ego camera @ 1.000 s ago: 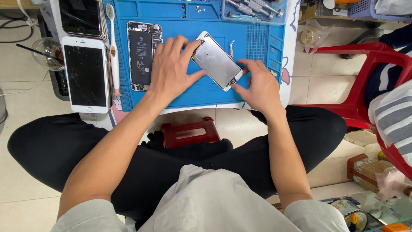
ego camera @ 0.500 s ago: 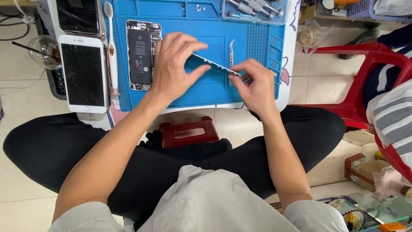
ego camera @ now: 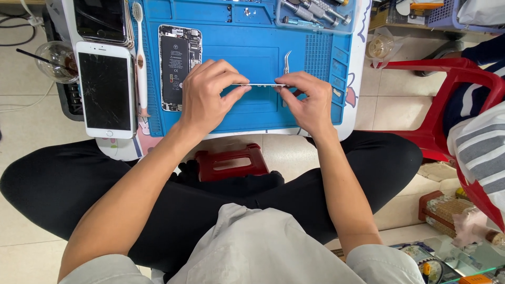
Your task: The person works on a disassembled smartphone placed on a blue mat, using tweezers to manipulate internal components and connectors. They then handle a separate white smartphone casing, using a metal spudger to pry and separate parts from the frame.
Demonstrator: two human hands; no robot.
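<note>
Both my hands hold a detached phone screen panel edge-on above the blue repair mat. My left hand pinches its left end and my right hand pinches its right end. The panel shows only as a thin pale line between my fingers. An opened phone body with its battery exposed lies on the mat just left of my left hand. Metal tweezers rest on the mat right behind the panel.
A white phone with a cracked screen and a dark phone lie left of the mat, beside a white brush. Screwdrivers sit in a tray at the back right. A red plastic chair stands to the right, a red stool below.
The screen panel has been turned from facing up to edge-on and levelled out. Both hands have shifted along with it.
</note>
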